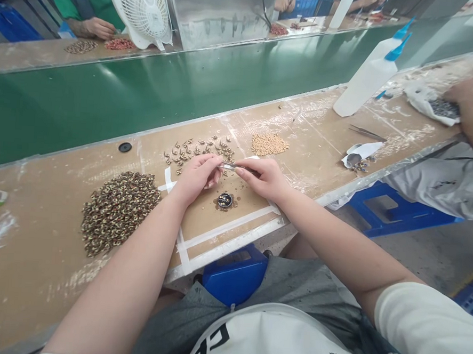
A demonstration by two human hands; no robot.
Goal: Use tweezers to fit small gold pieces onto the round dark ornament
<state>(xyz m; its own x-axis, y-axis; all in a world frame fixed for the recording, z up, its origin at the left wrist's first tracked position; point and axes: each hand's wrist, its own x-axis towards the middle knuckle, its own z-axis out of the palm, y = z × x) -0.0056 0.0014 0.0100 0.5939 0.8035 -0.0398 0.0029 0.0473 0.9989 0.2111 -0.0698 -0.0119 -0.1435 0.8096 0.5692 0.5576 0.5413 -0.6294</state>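
Note:
My right hand [264,176] is closed around a pair of tweezers [228,166], whose metal tips point left. Their tips reach the fingertips of my left hand [199,176], which are pinched together on something too small to make out. Just below the hands sits a small round black dish [225,200] with shiny bits in it and wet spots around it. Behind my left hand, small metal pieces [190,147] lie scattered. A heap of small gold-and-dark parts [120,212] is left of my left forearm. Beyond my right hand lies a pile of tan beads [269,145].
White tape [229,227] marks the table's front edge area. A black disc [125,147] lies at the back left. White squeeze bottles [366,83], loose tweezers [367,133] and a co-worker's hand [465,100] are to the right. A green belt [145,96] runs behind; a fan [142,11] stands across it.

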